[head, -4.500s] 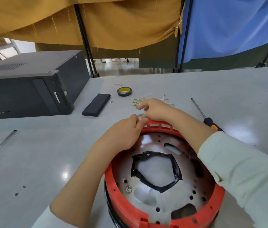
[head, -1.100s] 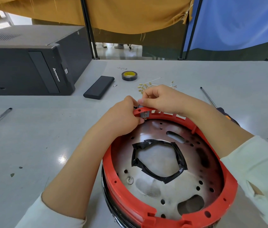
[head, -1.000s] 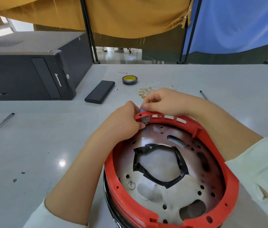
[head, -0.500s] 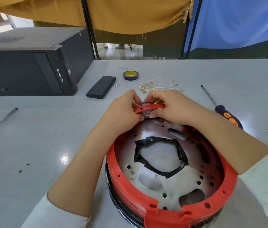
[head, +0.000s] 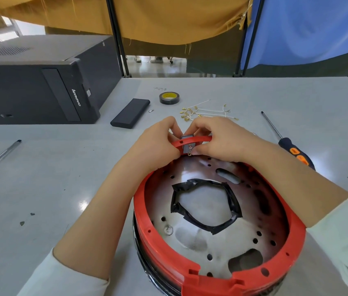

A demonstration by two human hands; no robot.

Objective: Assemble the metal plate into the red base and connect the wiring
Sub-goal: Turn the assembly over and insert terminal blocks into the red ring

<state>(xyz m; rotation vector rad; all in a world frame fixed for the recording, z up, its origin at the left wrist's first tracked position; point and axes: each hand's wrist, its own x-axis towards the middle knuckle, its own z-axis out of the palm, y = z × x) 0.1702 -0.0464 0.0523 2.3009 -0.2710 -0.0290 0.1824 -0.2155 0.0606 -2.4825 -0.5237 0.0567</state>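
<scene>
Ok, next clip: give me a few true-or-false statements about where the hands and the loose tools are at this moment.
1. Both hands, left and right, pinch a small grey part at the far rim of the red base. True.
2. The screwdriver is held in the right hand. False: it lies on the table, right of the base.
3. The metal plate sits inside the red base. True.
4. The tape roll rests on the computer case. False: it lies on the table beyond the hands.
5. Loose wires lie beyond the hands. True.
</scene>
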